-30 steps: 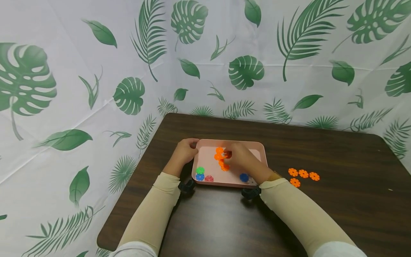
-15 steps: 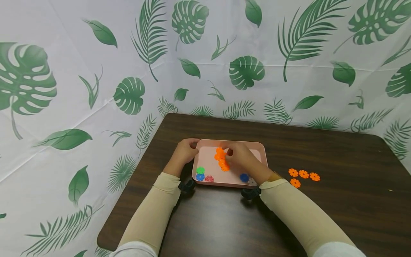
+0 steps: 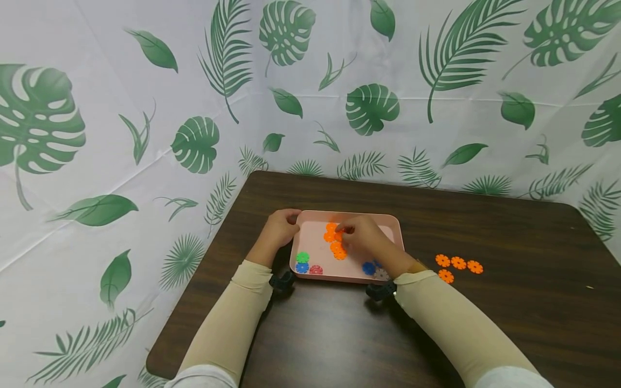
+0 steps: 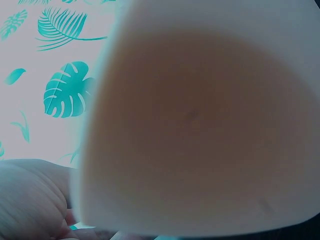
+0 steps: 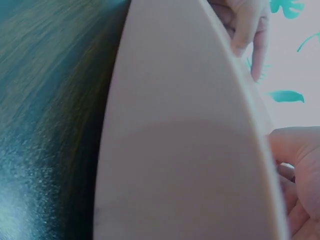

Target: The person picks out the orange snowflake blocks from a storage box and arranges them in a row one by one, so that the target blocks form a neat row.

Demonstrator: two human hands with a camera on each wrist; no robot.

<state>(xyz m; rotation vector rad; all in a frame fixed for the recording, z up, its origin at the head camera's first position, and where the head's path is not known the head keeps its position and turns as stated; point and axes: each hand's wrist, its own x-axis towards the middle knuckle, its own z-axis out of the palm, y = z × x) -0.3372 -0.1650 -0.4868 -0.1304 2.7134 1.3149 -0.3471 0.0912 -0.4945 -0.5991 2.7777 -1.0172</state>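
A pink tray (image 3: 312,240) lies on the table. At its left far corner my left hand (image 3: 280,229) grips the rim, thumb on the near side. Over the tray's middle, my right hand (image 3: 365,235) pinches an orange notched disc (image 3: 339,236), partly covered by the fingers. Against it lie other orange discs (image 3: 331,227), with a further orange pair (image 3: 338,250) just below. In the right wrist view the tray's side (image 5: 175,150) fills the middle and hides much of both hands. The left wrist view is mostly blocked by the tray wall (image 4: 190,115).
A green disc (image 3: 303,257), a blue disc (image 3: 302,268) and a red disc (image 3: 316,269) sit in the tray's near left corner. Another blue disc (image 3: 368,268) and a pale disc (image 3: 381,274) are near right. Several orange discs (image 3: 458,263) lie on the table (image 3: 524,302) to the right.
My right fingertips have shifted slightly left and away from me among the orange discs. More of the blue and pale discs beside the right wrist shows. The left hand and tray stay put.
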